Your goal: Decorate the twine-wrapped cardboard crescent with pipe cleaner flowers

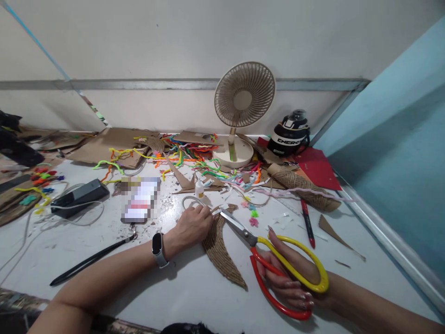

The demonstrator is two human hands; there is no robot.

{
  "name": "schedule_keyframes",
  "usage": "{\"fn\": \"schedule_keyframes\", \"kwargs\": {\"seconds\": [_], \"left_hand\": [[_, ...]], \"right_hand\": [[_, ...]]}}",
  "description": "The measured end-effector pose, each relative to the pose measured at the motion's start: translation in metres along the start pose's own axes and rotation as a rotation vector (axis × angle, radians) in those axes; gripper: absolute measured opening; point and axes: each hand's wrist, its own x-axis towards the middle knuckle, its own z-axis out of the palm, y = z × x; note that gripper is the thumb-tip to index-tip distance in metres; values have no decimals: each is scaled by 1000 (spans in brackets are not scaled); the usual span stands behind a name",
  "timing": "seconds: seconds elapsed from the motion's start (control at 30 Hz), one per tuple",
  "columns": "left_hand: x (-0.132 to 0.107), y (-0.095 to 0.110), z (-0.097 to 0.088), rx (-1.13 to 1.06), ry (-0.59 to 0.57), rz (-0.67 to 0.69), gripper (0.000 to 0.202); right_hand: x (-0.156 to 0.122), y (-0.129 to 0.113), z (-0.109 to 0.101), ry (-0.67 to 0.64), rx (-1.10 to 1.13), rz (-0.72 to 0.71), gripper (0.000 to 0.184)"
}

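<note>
Pinning down with the left hand (pixel 193 227), fingers curled close over the upper end of a curved cardboard piece (pixel 222 253), palm facing down, a smartwatch (pixel 158 249) sitting on the wrist. Gripping the scissors (pixel 259 243) with the right hand (pixel 290 280), fingers closed through the yellow and red handle loops, blades nearly together and pointing left, tips touching the top end of the cardboard just beside the left fingertips. Lying flat on the white table (pixel 194 297) between the two hands, that ribbed brown crescent, tapering toward the near edge.

Spreading across the far left, brown cardboard sheets (pixel 114 144) and small coloured bits. Resting near them, a black power bank (pixel 79 195) with a pale cable looping around it. Stretching below, toward the left forearm, a black strap (pixel 90 262). Lying just right of the power bank, a phone (pixel 141 200), its screen blurred. Tangling behind, a heap of bright pipe cleaners (pixel 181 157). Standing just beyond the left hand, a small glue bottle (pixel 199 188). Rising at the back against the wall, a beige fan (pixel 243 106). Sitting to its right, a black bottle (pixel 289 134), touching a red paper sheet (pixel 318 169). Lying in front of that, a cardboard roll (pixel 306 190), then a red pen (pixel 308 222), then a pointed cardboard scrap (pixel 335 234) near the table's right edge.
</note>
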Motion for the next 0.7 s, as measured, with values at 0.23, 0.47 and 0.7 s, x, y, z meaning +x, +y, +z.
{"fn": "schedule_keyframes", "kwargs": {"seconds": [0.23, 0.47, 0.7], "left_hand": [[-2, -1, 5, -5, 48, 10, 19], [-3, -1, 6, 4, 49, 9, 19], [-2, -4, 3, 5, 47, 3, 15]], "right_hand": [[8, 7, -14, -97, -13, -38, 73], [13, 12, -23, -137, -68, -18, 73], [16, 4, -13, -188, -72, -28, 74]]}}
